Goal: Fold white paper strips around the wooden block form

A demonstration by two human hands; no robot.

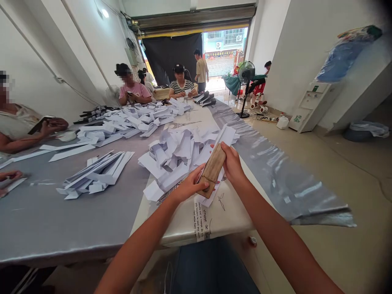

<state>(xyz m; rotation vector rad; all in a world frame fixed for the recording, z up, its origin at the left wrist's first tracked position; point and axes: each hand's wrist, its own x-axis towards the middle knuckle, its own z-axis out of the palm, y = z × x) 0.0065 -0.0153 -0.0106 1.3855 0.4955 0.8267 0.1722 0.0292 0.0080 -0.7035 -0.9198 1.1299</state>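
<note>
Between my two hands is a flat, narrow wooden block (214, 161), tilted, with a dark line across its lower end. My left hand (196, 183) grips the lower left end, its thumb on the face of the wood. Higher up, my right hand (231, 161) is closed around the right edge, thumb on top. White paper (227, 136) shows behind the block, sticking out past its upper end; how it is attached I cannot tell. Just beyond my hands lies a heap of folded white paper strips (174, 153).
A grey cloth (39, 220) and a printed cream cloth (241, 216) cover the long table. More folded paper (101, 173) lies to the left, and a larger pile (134, 118) farther back. Several people sit around the table. A standing fan (246, 73) and water dispenser (309, 106) are at right.
</note>
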